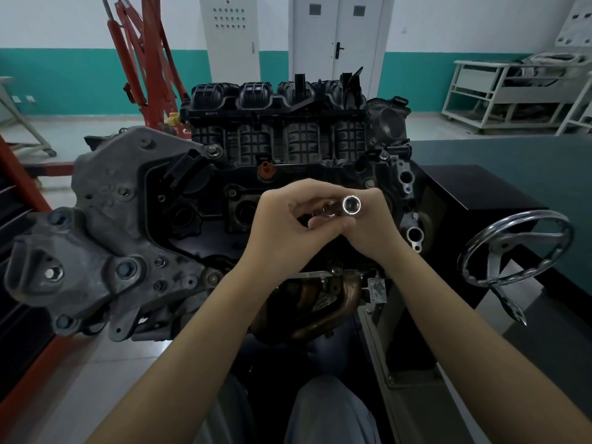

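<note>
A car engine (256, 174) on a stand fills the middle of the view, with a black ribbed intake manifold (275, 123) on top and a grey cast bracket (105, 225) on its left. Both my hands meet above the engine's black cover. My right hand (368, 229) grips a shiny chrome socket (351, 205), whose open end faces me. My left hand (282, 225) pinches a small metal piece (326, 210) at the socket's other end. What lies under my hands is hidden.
A chrome handwheel (515, 248) with a crank handle sticks out at the right, beside a dark green bench top (512, 161). A red engine hoist (144, 59) stands behind left. Rusty exhaust pipes (333, 302) hang below the engine. White racks (512, 91) stand at the far right.
</note>
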The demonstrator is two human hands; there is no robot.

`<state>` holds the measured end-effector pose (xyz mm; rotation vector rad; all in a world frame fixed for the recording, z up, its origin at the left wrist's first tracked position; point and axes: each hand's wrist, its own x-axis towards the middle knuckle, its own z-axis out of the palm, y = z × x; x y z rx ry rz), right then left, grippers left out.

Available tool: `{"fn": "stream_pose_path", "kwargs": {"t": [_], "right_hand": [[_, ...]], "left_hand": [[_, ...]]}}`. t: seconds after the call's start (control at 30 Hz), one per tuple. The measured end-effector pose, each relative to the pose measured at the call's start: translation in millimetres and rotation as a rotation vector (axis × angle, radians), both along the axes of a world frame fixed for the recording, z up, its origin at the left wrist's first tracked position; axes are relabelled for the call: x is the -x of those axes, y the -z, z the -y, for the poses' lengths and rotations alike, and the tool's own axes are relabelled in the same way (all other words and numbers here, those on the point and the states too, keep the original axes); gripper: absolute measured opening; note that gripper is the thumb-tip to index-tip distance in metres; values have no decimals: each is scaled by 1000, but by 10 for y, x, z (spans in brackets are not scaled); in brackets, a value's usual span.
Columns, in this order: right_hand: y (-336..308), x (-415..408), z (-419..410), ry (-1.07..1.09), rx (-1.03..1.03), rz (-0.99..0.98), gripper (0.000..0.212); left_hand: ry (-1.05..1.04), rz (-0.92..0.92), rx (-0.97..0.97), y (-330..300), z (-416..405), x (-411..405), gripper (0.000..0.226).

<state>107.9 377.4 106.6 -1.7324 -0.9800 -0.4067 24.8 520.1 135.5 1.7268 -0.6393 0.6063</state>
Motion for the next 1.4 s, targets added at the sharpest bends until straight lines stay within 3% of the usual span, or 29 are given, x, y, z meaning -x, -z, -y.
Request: {"fn": "stream_pose_path", "kwargs": {"t": [0.13,0.33,0.5,0.7,0.9,1.1,1.27,1.4], "right_hand": [[-23,17,-7,-39,30,26,24],[-13,35,-12,-60,16,6,30],[-6,11,-3,-29,4,13,18],[-22,49,-9,-54,15,12,18],[-16,31,-14,-33,-31,21,17],[-27,42,-9,-41,-14,5,21],[-8,3,12,-17,-17,3,20],[-30,45,0,-59,18,48,19]], "left_hand": [[-121,63,2,15,25,2,24],[6,23,31,32,-3,3,26],[-140,50,12,-11,46,20,27],[12,-3,34,-19,8,17,29],[-189,57,2,-22,40,18,26],[-29,6,33,-24,-3,26,33],[-193,36,-19,-32,38,17,25],[-80,18,19,-43,6,17,27]]}}
